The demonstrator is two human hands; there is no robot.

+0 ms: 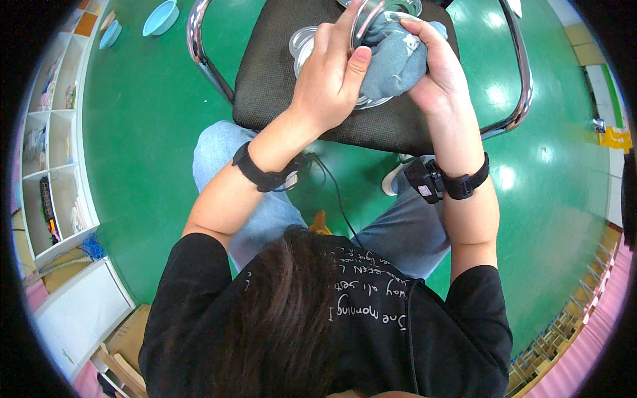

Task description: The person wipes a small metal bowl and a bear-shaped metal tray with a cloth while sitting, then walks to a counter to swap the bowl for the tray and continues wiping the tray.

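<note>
My left hand [328, 79] is wrapped round a clear, round-rimmed container [359, 30], tilted beside the cloth. In my right hand [441, 73] is a bunched blue-grey cloth [397, 66] with small white figures, pinched between thumb and fingers and pressed against the container. Part of the container is hidden behind my left fingers and the cloth. Beneath my hands, several clear round pieces [302, 46], lids or containers, lie on the black chair seat [265, 93]; I cannot tell which they are.
Chrome armrests [197, 40] curve up on both sides of the seat. A black cable [335, 182] hangs between my knees. White shelving [60, 139] lines the left side, with light-blue basins [161, 18] on the green floor. Small wooden racks [564, 325] stand at lower right.
</note>
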